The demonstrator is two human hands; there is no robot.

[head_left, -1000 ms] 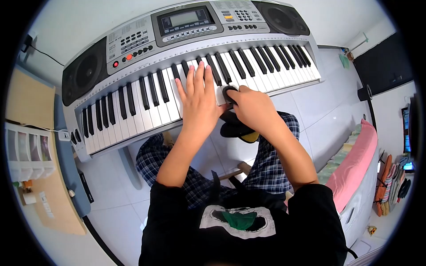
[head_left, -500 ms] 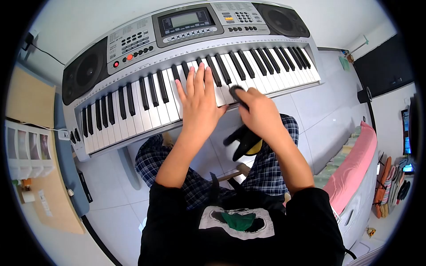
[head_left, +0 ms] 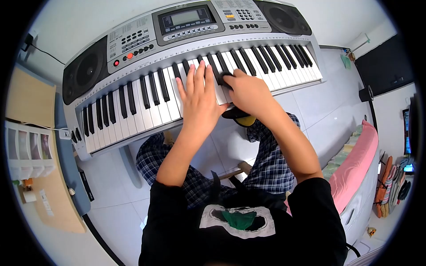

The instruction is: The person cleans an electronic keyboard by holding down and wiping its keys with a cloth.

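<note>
An electronic keyboard (head_left: 185, 66) with black and white keys stands in front of me. My left hand (head_left: 198, 99) lies flat on its middle keys, palm down and fingers spread, with nothing in it. Just to the right, my right hand (head_left: 249, 94) is closed on a black glove, its fingers pressing one bunched end onto the keys. The loose part of this glove (head_left: 243, 119), black with a yellow patch, hangs below the keyboard's front edge. My right hand and forearm hide some of it.
My knees in plaid trousers (head_left: 270, 159) are under the keyboard's front edge. To the left are a wooden desk (head_left: 62, 195) and white drawers (head_left: 29, 146). A bed with a pink cover (head_left: 355, 164) is at the right.
My right hand has moved up and left with the glove, from the keyboard's front edge onto the keys. The hanging part has risen. My left hand stays in place.
</note>
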